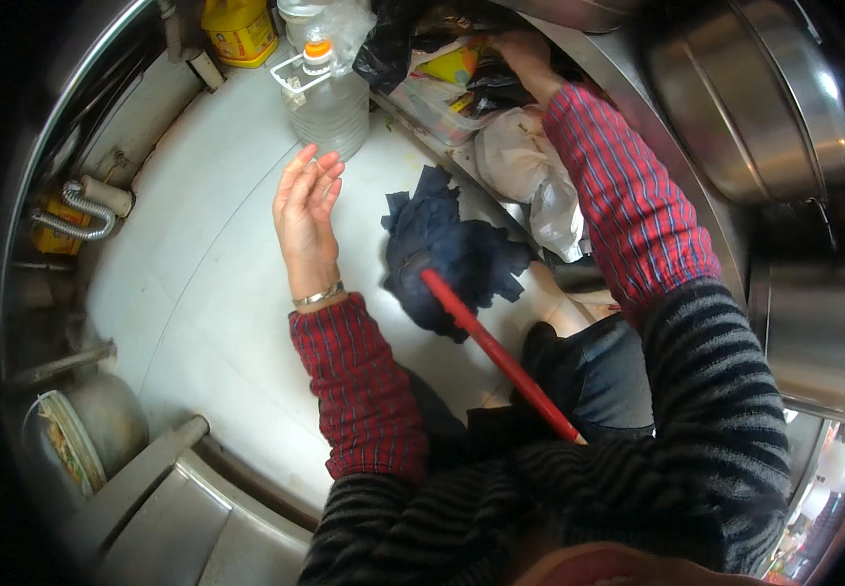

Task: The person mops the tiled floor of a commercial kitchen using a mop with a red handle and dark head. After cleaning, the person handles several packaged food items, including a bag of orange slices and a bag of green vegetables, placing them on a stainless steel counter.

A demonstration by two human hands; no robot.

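Observation:
My left hand (308, 212) is raised over the pale floor with nothing in it, fingers slightly parted. A metal bracelet (320, 294) circles its wrist. My right hand (528, 58) reaches onto a low shelf, among black plastic bags (499, 95) beside a clear plastic bin (459, 128). Its fingertips are blurred and partly hidden, so whether they grip anything is unclear. Inside the bin is a yellow packet (451, 67). Between my arms, a mop's dark blue cloth head (451, 249) rests on the floor. Its red handle (499, 351) slants back to my body, held by neither visible hand.
Beyond my left hand stands a large clear plastic jug (328, 110) with an orange cap. A yellow jug (239, 33) is farther back. White plastic bags (514, 154) fill the shelf edge. Steel pots (752, 110) stand at right; a bucket (89, 432) sits at lower left.

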